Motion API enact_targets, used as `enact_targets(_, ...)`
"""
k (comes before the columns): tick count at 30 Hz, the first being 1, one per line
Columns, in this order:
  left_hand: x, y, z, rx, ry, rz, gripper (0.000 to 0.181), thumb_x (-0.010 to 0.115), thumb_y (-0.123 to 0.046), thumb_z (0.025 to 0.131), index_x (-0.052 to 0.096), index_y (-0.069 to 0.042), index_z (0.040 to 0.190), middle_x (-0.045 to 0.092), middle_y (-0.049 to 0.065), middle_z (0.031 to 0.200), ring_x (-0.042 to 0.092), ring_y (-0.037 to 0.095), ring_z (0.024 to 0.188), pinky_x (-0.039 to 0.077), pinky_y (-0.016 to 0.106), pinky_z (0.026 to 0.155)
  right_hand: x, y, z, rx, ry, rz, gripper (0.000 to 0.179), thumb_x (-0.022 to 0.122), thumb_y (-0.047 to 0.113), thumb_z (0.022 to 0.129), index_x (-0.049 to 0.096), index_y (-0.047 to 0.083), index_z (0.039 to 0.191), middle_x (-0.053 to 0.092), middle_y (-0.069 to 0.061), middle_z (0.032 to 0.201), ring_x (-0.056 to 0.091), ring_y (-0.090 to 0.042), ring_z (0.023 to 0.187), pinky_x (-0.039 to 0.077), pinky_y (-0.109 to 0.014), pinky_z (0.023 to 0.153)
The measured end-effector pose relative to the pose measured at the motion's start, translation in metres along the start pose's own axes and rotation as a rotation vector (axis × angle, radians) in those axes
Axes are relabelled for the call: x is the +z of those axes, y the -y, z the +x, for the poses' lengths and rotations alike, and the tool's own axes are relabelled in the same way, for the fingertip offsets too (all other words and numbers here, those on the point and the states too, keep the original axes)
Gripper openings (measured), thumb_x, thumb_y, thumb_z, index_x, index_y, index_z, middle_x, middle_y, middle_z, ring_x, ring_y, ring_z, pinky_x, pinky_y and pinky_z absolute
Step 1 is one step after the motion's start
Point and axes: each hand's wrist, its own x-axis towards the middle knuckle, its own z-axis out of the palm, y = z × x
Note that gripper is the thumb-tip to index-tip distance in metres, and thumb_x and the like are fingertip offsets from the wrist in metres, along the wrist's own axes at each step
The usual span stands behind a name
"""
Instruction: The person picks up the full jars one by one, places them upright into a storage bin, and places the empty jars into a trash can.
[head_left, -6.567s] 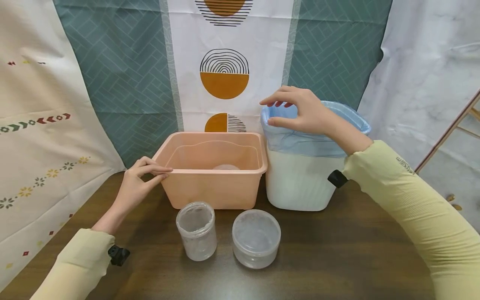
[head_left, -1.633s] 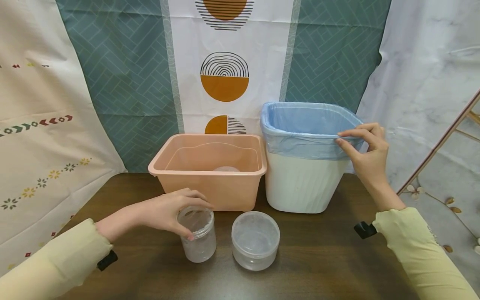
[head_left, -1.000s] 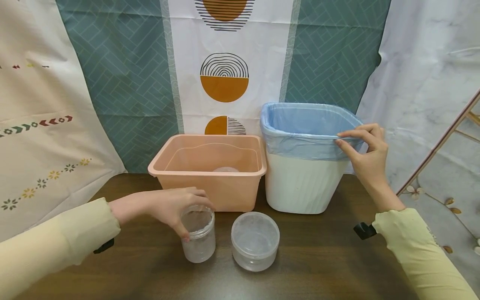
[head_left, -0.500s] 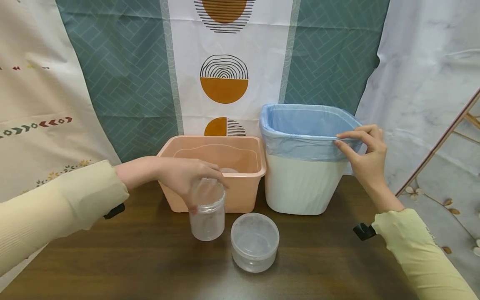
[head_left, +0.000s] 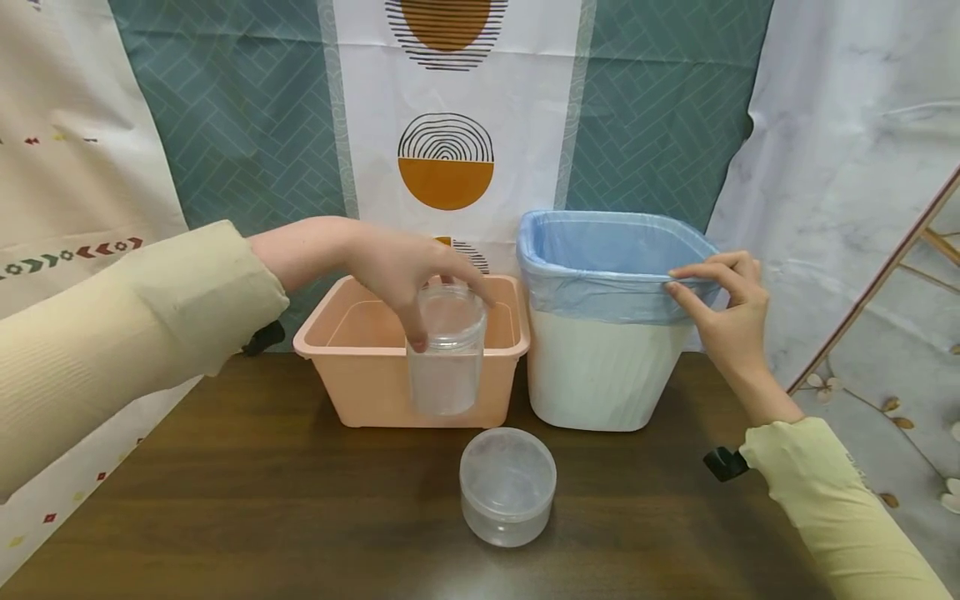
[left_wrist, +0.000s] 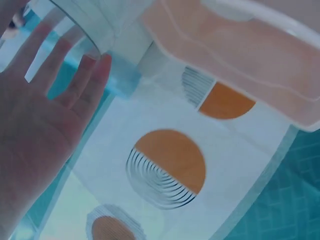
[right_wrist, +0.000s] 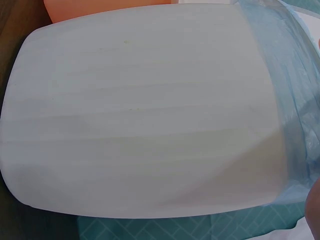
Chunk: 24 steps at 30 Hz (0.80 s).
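Observation:
My left hand grips a clear plastic jar by its upper part, thumb on the near side and fingers across the far side. The jar is upright, lifted off the table in front of the peach plastic tub. In the left wrist view the fingers spread along the jar. My right hand pinches the front right rim of the bin, where a blue liner bag folds over. The white bin stands right of the tub and fills the right wrist view.
A low round clear container stands on the dark wooden table, in front of the tub. Patterned cloths hang behind and at both sides.
My left hand moved from the tub's rim to the jar, then lifted it up and to the right. My right hand moved from above the bin onto its rim and has stayed there.

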Motion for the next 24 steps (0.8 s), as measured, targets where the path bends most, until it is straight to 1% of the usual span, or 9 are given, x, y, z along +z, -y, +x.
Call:
enact_targets(2,-0.01,-0.002,0.001,-0.02,0.004,-0.006,0.077,0.083,-0.022,0.076,0.047,-0.035,0.143,0.043,-0.007,0.149,0.04,0.018,0.135,0.04,0.046,0.112,0.001,0.001,0.0,0.003,-0.004,0.002,0.014,0.072,-0.012,0.077,0.071,-0.012,0.09,0.05,0.022,0.092,0.041,0.0,0.097,0.028,-0.019,0.088)
enact_targets(4,-0.02,-0.004,0.002,-0.04,0.002,0.007,0.077,0.082,-0.022,0.077,0.046,-0.036,0.144,0.043,-0.006,0.148,0.039,0.021,0.135,0.04,0.047,0.111,0.001,0.001,0.0,0.004,-0.009,0.002,0.014,0.072,-0.013,0.076,0.071,-0.012,0.09,0.05,0.022,0.091,0.041,0.0,0.097,0.028,-0.019,0.088)
enact_targets(7,-0.033,-0.008,0.005,-0.075,-0.002,0.04,0.077,0.08,-0.021,0.079,0.043,-0.038,0.145,0.042,-0.007,0.149,0.039,0.022,0.136,0.046,0.047,0.106,0.002,0.002,0.0,0.001,-0.013,0.001,0.014,0.072,-0.013,0.076,0.071,-0.013,0.09,0.05,0.023,0.091,0.041,0.0,0.096,0.027,-0.019,0.087)
enact_targets(10,-0.045,-0.009,0.008,-0.084,-0.016,0.073,0.078,0.079,-0.018,0.079,0.043,-0.038,0.145,0.04,-0.007,0.15,0.037,0.025,0.138,0.049,0.048,0.101,0.002,0.002,0.0,-0.002,-0.013,0.001,0.014,0.072,-0.013,0.076,0.071,-0.013,0.09,0.05,0.023,0.091,0.04,0.0,0.096,0.027,-0.019,0.087)
enact_targets(12,-0.052,-0.01,0.011,-0.089,-0.026,0.092,0.077,0.078,-0.018,0.079,0.042,-0.039,0.144,0.038,-0.007,0.152,0.036,0.026,0.139,0.048,0.048,0.103,0.001,0.002,0.0,-0.003,-0.011,0.0,0.014,0.072,-0.013,0.076,0.071,-0.012,0.09,0.05,0.023,0.091,0.04,0.0,0.096,0.027,-0.019,0.087)
enact_targets(16,-0.066,-0.011,0.015,-0.115,-0.058,0.11,0.074,0.078,-0.018,0.08,0.043,-0.039,0.143,0.037,-0.003,0.152,0.035,0.028,0.138,0.045,0.05,0.106,0.001,0.002,0.0,-0.007,-0.008,0.001,0.014,0.072,-0.013,0.076,0.071,-0.012,0.09,0.05,0.023,0.092,0.04,0.0,0.096,0.027,-0.019,0.088)
enact_targets(19,-0.078,-0.012,0.016,-0.133,-0.093,0.113,0.074,0.077,-0.017,0.081,0.044,-0.037,0.144,0.037,0.001,0.153,0.035,0.031,0.138,0.045,0.051,0.107,0.001,0.002,0.0,-0.01,-0.007,0.0,0.014,0.072,-0.013,0.076,0.071,-0.012,0.09,0.05,0.023,0.092,0.04,0.001,0.096,0.027,-0.019,0.088)
enact_targets(24,-0.094,-0.012,0.019,-0.125,-0.174,0.128,0.076,0.077,-0.013,0.081,0.043,-0.033,0.146,0.035,0.003,0.156,0.032,0.033,0.14,0.046,0.05,0.107,0.001,0.003,0.0,-0.015,-0.003,-0.008,0.014,0.072,-0.012,0.077,0.071,-0.012,0.09,0.05,0.023,0.092,0.04,0.001,0.097,0.027,-0.019,0.089)
